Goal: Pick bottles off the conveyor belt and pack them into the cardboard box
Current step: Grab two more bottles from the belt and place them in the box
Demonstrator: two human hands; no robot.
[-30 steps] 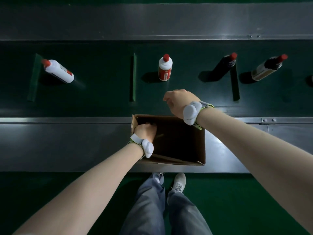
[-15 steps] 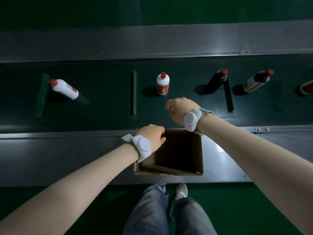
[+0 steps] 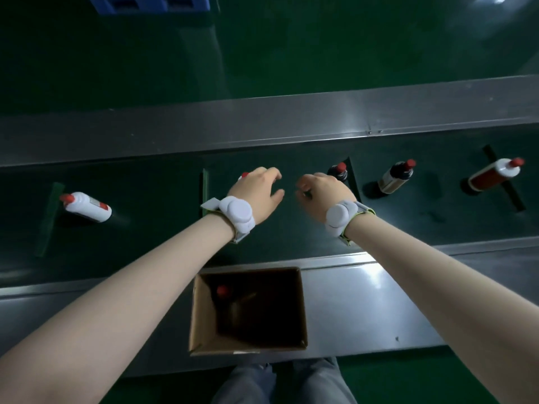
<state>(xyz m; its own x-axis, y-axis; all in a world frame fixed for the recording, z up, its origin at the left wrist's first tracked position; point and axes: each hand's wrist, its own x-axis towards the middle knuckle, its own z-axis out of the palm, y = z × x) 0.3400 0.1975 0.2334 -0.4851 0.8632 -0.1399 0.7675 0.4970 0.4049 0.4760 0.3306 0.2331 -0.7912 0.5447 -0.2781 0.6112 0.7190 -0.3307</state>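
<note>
Both hands empty: my left hand (image 3: pixel 258 192) spread over a red-capped white bottle (image 3: pixel 243 175), right hand (image 3: pixel 323 191) loosely curled before a dark bottle (image 3: pixel 338 171); cardboard box (image 3: pixel 204 316) below

Dark green conveyor belt (image 3: pixel 151 225) running between steel side rails, carrying five bottles: a white bottle (image 3: pixel 87 206) at left, a red-capped one (image 3: pixel 244 175) mostly hidden, two dark bottles (image 3: pixel 338 171) (image 3: pixel 394 178), and a red-bodied bottle (image 3: pixel 493 175) at right. The cardboard box (image 3: pixel 204 316) is sitting on the near steel rail (image 3: pixel 364 301).
</note>
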